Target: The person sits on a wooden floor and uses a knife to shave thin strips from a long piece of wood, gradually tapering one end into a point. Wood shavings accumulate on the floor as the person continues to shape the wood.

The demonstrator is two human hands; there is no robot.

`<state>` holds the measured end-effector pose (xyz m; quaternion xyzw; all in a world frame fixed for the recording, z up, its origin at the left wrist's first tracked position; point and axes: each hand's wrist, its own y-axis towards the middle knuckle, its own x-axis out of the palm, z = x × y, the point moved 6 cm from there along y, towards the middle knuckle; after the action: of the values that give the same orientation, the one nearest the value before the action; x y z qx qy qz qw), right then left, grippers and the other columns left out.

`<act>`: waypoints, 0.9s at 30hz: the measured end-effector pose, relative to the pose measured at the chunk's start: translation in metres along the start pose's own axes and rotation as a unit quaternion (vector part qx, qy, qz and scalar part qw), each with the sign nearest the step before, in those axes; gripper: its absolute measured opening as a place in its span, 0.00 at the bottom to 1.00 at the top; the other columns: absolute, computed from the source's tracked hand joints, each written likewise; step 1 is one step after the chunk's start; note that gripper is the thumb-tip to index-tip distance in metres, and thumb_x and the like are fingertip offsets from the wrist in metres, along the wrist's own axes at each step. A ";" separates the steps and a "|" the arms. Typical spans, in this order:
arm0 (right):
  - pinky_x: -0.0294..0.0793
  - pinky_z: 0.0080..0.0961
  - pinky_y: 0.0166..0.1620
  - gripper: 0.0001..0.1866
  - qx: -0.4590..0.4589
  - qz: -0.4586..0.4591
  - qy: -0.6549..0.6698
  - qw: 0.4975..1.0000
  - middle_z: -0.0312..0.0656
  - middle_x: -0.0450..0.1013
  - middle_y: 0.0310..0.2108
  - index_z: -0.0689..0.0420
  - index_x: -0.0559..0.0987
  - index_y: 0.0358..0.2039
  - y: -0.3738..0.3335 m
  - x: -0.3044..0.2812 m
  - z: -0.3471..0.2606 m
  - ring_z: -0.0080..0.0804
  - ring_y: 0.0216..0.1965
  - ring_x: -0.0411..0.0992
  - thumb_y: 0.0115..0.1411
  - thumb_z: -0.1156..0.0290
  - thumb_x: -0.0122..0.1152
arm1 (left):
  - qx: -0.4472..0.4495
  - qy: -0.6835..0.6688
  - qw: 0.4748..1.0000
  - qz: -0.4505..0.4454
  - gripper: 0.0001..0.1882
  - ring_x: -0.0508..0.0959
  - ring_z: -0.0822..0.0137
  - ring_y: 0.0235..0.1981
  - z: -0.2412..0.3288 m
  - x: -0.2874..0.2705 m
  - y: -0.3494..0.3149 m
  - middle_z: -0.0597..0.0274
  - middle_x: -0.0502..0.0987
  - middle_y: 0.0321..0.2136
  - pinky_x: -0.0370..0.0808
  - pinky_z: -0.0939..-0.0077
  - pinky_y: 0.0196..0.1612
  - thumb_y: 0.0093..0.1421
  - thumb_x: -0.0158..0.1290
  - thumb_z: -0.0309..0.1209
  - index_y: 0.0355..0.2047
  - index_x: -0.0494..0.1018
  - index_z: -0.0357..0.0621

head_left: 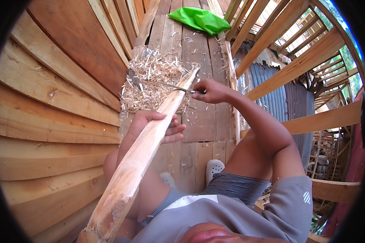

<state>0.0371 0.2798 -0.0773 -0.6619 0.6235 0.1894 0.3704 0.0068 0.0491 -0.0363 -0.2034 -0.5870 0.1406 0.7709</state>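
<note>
Wooden pole (145, 143), pale and stripped. Head view: it slants from the lower left, in front of the seated person, to a tapered far end beside a heap of shavings (152, 75) on the plank floor (198, 125); whether that end touches the boards, I cannot tell.
Left hand (141, 122): cupped around the pole from beneath, thumb on its upper side, fingers loosely curled at the right.
Right hand (208, 91): clenched on the handle of a thin-bladed knife (175, 86), blade across the pole, beyond the left hand.
Handling notes, by judgement: keep the blade at a shallow angle, follow the grain, take thin strokes, steady the pole firmly, and keep left fingers clear of the edge.
Also present: bright green sheet (200, 20), crumpled; plank wall (61, 95), left.
</note>
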 end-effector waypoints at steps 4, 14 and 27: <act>0.71 0.34 0.35 0.22 0.026 -0.037 0.084 0.995 0.48 0.75 0.25 0.65 0.79 0.37 0.002 0.001 0.010 0.37 0.28 0.72 0.60 0.55 0.58 | 0.030 -0.012 0.995 0.090 0.25 0.76 0.53 0.43 0.004 -0.007 0.012 0.52 0.70 0.35 0.80 0.65 0.42 0.55 0.45 0.28 0.52 0.57 0.25; 0.71 0.54 0.39 0.28 0.075 0.180 -0.081 0.978 0.63 0.73 0.24 0.65 0.77 0.21 -0.006 0.016 -0.032 0.63 0.29 0.72 0.66 0.57 0.37 | -0.104 -0.308 0.943 -0.075 0.15 0.65 0.73 0.20 -0.011 0.003 0.016 0.62 0.64 0.25 0.66 0.79 0.23 0.55 0.45 0.26 0.41 0.61 0.31; 0.73 0.50 0.29 0.27 0.083 0.277 -0.134 0.948 0.59 0.70 0.15 0.62 0.74 0.11 -0.011 -0.010 -0.001 0.59 0.21 0.72 0.62 0.60 0.43 | -0.091 -0.355 0.921 -0.131 0.15 0.66 0.72 0.21 -0.014 0.023 0.008 0.60 0.64 0.26 0.69 0.78 0.24 0.57 0.44 0.27 0.42 0.60 0.30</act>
<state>0.0457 0.2853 -0.0670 -0.3987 0.7407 0.3186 0.4370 0.0265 0.0644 -0.0236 -0.1307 -0.8540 0.0469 0.5014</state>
